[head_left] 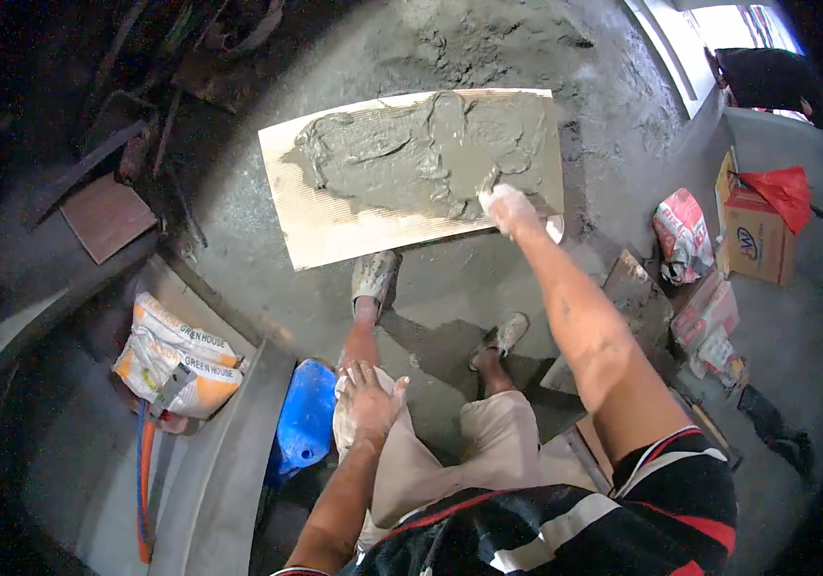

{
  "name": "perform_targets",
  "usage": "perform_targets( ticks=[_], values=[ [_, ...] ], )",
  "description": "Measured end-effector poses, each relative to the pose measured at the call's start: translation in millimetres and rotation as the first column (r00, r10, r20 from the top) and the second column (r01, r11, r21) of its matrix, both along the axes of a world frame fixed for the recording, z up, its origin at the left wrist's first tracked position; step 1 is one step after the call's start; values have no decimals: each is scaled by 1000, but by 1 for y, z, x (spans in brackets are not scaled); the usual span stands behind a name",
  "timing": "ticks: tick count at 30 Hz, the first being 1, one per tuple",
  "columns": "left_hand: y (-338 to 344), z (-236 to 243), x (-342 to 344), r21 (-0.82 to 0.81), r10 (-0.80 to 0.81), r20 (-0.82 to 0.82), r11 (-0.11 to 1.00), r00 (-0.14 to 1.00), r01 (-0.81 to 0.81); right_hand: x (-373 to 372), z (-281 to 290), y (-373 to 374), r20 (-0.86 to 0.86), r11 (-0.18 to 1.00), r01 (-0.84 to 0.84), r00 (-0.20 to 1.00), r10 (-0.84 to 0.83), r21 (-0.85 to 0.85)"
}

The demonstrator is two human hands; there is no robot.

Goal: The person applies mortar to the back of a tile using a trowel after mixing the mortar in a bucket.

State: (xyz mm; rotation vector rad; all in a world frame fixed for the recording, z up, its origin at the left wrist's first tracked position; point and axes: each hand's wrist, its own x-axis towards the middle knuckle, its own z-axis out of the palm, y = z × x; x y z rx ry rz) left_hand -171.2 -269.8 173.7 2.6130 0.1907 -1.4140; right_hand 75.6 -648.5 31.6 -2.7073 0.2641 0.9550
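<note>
A large cream tile (311,230) lies ribbed side up on the floor, most of it under wet grey mortar (383,158). Over its right part, my right hand (508,208) is closed round the handle of a trowel (470,165). The trowel's blade is flat in the mortar and coated with it, so its outline is hard to make out. Bare ribs show along the tile's left and near edges. My left hand (371,398) rests on my left knee with fingers spread, holding nothing. My left foot stands close to the tile's near edge.
Left of me are a blue plastic jug (304,413) and a white-and-orange sack (179,360). A brown tile piece (108,217) lies further left. To the right sit a red-and-white bag (682,237) and a cardboard box (759,238) with red plastic on it. Grey mortar covers the floor beyond the tile.
</note>
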Motion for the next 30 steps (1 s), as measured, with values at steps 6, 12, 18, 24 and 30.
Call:
perform_targets(
  ticks=[6, 12, 18, 24, 30],
  values=[
    [24, 4, -8, 41, 16, 57, 999, 998, -19, -21, 75, 42, -379, 686, 703, 695, -611, 185],
    [23, 8, -3, 49, 28, 16, 998, 999, -29, -36, 67, 177, -538, 295, 907, 416, -734, 299],
    [11, -1, -8, -21, 50, 10, 999, 999, -50, -24, 10, 239, -381, 706, 592, 801, -462, 389],
    [28, 2, -9, 16, 76, -23, 997, 997, -76, -25, 30, 206, -31, 955, -168, 983, 181, 245],
    [28, -1, -7, -49, 128, -2, 991, 992, -128, 74, 37, 227, -200, 930, -10, 976, 89, 366]
  ],
)
